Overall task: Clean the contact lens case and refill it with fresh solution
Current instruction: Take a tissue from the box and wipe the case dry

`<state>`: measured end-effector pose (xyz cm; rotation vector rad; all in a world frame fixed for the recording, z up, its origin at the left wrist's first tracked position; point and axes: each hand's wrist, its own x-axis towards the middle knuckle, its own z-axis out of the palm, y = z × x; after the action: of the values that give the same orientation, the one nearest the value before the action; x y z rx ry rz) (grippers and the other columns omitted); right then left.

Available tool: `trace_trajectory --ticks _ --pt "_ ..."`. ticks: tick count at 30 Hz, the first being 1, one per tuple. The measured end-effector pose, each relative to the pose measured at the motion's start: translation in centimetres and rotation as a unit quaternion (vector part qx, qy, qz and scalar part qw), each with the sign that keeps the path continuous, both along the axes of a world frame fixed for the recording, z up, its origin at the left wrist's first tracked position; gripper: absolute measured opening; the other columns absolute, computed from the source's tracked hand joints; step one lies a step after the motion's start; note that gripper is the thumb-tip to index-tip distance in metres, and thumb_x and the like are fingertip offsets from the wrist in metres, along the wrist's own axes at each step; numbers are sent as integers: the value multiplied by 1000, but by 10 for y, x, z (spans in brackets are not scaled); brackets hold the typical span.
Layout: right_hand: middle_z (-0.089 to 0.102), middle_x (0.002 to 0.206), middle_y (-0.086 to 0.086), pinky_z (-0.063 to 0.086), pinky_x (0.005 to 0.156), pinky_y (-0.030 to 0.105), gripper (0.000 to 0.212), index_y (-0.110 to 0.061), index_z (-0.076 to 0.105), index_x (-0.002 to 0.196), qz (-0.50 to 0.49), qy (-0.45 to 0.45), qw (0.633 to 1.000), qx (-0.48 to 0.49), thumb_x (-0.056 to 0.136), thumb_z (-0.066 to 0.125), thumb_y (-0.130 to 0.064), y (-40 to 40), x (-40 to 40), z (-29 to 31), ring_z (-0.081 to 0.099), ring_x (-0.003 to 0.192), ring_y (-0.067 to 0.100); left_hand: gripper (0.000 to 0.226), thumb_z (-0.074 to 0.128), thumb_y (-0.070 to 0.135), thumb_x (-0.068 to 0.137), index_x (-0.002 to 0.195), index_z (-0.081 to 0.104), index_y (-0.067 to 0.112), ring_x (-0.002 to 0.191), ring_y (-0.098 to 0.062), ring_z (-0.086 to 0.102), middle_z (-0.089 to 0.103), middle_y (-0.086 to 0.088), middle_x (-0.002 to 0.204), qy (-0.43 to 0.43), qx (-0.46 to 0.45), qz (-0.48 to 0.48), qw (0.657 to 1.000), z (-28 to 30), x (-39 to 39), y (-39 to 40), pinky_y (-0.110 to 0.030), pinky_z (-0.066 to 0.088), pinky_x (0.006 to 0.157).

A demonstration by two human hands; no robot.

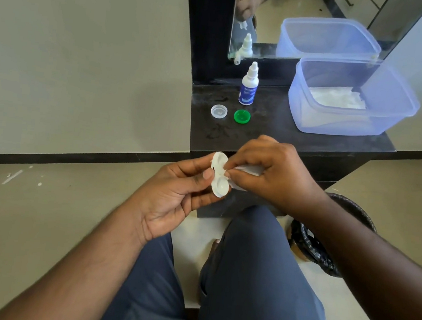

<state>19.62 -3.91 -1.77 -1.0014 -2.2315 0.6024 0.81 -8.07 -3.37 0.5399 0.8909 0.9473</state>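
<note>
A translucent blue rectangular plastic tub [351, 101] stands at the right of the dark shelf [280, 130], open, with crumpled white tissue [337, 97] lying in its bottom. Beside it to the left stands a small white squeeze bottle with a blue label [249, 85], upright, its nozzle uncovered. Just in front of the bottle lie two loose screw caps, well apart from the case — a clear round cap [219, 111] and a green round cap [242, 116], both with the hollow side up.

The white double-well contact lens case [219, 177] is held in the air below the shelf edge, above the person's lap. The left hand [174, 197] pinches it between thumb and fingers; the near well faces up, uncapped. The right hand [273, 174] grips a wad of white tissue [248, 170] against the case's middle — the far well is partly covered by the fingers.

A bin lined with black plastic [326, 239] shows behind the right forearm, mostly hidden. The mirror [310, 21] above repeats the bottle and tub.
</note>
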Motion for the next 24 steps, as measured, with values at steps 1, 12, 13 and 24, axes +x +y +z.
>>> trace_trajectory --ticks 1,12,13,24 --pt "69 83 -7 47 71 20 9 -14 77 86 -11 30 998 -51 77 75 -16 -3 -1 0 58 80 7 38 60 6 75 111 68 9 91 -20 71 72 -11 106 9 6 0 1000 -1 1 -1 -30 59 72" --pt "69 81 -11 51 73 20 8 -17 76 85 -123 105 981 -106 77 77 -15 -29 -21 -14 62 86 8 45 65 6 73 118 65 6 100 -25 68 71 -13 109 73 31 39 996 -14 4 -12 -32 57 77" --pt "69 82 -11 52 73 19 9 -17 76 86 -132 123 977 -114 77 77 -15 -30 -24 -15 63 85 7 46 65 6 74 119 63 4 99 -26 68 71 -14 109 76 36 41 996 -14 4 -13 -32 57 77" --pt "68 88 -12 52 79 23 14 -15 75 90 -43 105 990 -86 77 76 -12 -26 -4 -10 64 87 9 41 63 5 73 114 66 9 93 -22 71 72 -8 107 28 30 58 998 -13 2 -15 -28 57 70"
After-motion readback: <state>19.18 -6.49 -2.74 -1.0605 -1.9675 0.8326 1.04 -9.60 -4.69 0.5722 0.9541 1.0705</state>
